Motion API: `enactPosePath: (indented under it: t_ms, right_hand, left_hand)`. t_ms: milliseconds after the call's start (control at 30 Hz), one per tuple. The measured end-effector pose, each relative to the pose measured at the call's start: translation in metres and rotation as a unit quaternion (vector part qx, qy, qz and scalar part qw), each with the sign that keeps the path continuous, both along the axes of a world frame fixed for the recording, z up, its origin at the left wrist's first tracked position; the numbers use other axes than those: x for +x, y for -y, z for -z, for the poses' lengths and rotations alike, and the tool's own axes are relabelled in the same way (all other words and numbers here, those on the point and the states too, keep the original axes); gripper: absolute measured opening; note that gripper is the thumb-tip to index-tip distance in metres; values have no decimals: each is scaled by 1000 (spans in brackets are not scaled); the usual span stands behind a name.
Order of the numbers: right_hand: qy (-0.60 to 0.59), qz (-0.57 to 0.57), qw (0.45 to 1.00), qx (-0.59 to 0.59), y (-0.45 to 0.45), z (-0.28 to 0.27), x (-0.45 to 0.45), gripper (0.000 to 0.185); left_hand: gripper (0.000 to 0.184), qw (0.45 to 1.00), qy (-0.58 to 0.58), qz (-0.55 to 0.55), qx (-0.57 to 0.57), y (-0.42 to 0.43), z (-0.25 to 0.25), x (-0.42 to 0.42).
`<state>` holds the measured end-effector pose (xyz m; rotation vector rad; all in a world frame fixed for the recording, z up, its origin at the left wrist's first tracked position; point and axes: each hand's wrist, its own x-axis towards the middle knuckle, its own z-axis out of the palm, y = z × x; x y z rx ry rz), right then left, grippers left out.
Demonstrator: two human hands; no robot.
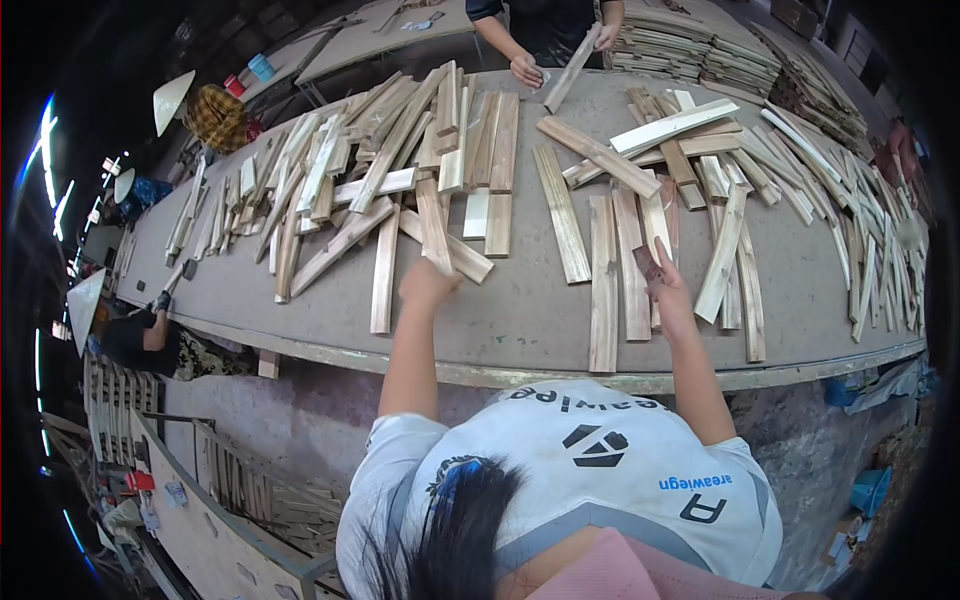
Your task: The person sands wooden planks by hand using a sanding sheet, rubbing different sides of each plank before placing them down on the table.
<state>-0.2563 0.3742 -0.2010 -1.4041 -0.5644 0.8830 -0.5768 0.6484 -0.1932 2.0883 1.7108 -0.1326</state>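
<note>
My left hand (430, 284) is closed on the near end of a wooden slat (432, 222), which points away from me over the loose pile. In my right hand (670, 290) is a small dark brown flat piece (647, 263), pinched between thumb and fingers; its exact kind is unclear. That hand is above several slats lying side by side, close to one pale slat (655, 217). A longer slat (603, 285) lies to its left, near the table edge. Between my hands another slat (562, 215) lies on the tabletop (520, 310).
Slat piles cover the table's left (300, 190) and right (800, 190). Across the table, a person's hands (527, 70) hold a slat (573, 68). At left, another person's arm (155, 330) reaches onto the table with a tool. A wooden-sided bin (215, 515) stands below left.
</note>
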Motion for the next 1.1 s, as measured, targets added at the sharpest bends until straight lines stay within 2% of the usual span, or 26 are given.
enactPosePath:
  t_ms: [33,67,133,200,233,267,300,333,367,433,467,500,533,567,600,633,667,700,767,833,900,933,967,1000,1033,1100]
  right_hand:
    - [-49,-7,998,42,-6,15,-10,87]
    - [-121,-33,992,19,-13,34,-21,90]
    - [-262,-87,961,-11,-25,52,-52,89]
    - [-398,-115,910,-17,-41,38,-97,82]
    - [-463,-114,879,-18,-47,26,-112,80]
    - [-467,-110,877,-21,-52,37,-115,80]
    - [-548,-162,820,24,-60,57,-115,79]
    - [-621,-212,751,70,-66,58,-118,77]
    - [-623,-208,751,68,-64,57,-115,77]
    - [-470,-131,873,3,-58,12,-106,85]
    - [-453,-161,877,-1,-54,4,-95,103]
    - [-451,-159,878,-3,-54,10,-86,103]
    - [-388,-202,899,12,-54,18,-78,105]
    - [-323,-244,914,27,-53,26,-72,107]
    - [-304,-246,920,38,-47,11,-67,111]
    - [-304,-245,920,33,-41,0,-58,111]
    - [-292,-298,909,19,-37,-9,-45,114]
    - [-278,-351,894,7,-34,-21,-37,118]
    - [-239,-373,896,15,-33,-49,-26,120]
    - [-177,-433,883,-41,-34,-56,-12,118]
    - [-171,-399,901,-7,-35,-45,-7,110]
    - [-259,-335,904,52,-38,-44,-2,105]
    - [-343,-267,894,112,-43,-42,3,99]
    - [-322,-262,892,177,-43,-31,13,90]
    - [-324,-262,891,179,-42,-23,15,90]
    - [-176,-103,967,154,-41,-4,10,82]
  left_hand:
    - [66,1000,22,9,11,13,3,-2]
    - [65,999,43,20,19,30,8,-1]
    - [55,948,297,-28,-107,68,9,4]
    - [57,913,385,-13,-135,103,18,16]
    - [57,914,381,-14,-141,119,18,23]
    - [57,894,413,-29,-172,135,14,29]
    - [57,872,444,-44,-203,149,9,35]
    - [45,859,469,-28,-201,161,2,39]
    - [45,859,467,-30,-205,161,6,37]
    - [37,899,418,127,-27,153,10,31]
    - [29,915,384,120,-40,150,-3,28]
    - [29,921,353,155,59,142,-2,23]
    - [31,915,318,189,158,133,-5,19]
    - [41,907,254,217,257,121,-10,14]
    - [51,885,186,241,352,108,-22,12]
    - [60,881,146,232,384,97,-31,9]
    - [69,876,105,223,415,90,-38,5]
    - [69,877,106,221,412,88,-47,2]
    - [81,861,-3,257,438,85,-67,-1]
    - [76,852,16,300,428,80,-66,-8]
    - [67,899,34,322,296,77,-55,-19]
    - [61,916,84,312,237,81,-55,-25]
    - [61,916,84,312,238,86,-52,-33]
    - [61,946,81,277,149,94,-46,-45]
    - [62,966,76,239,57,103,-38,-57]
    - [66,957,98,259,84,131,-10,-79]
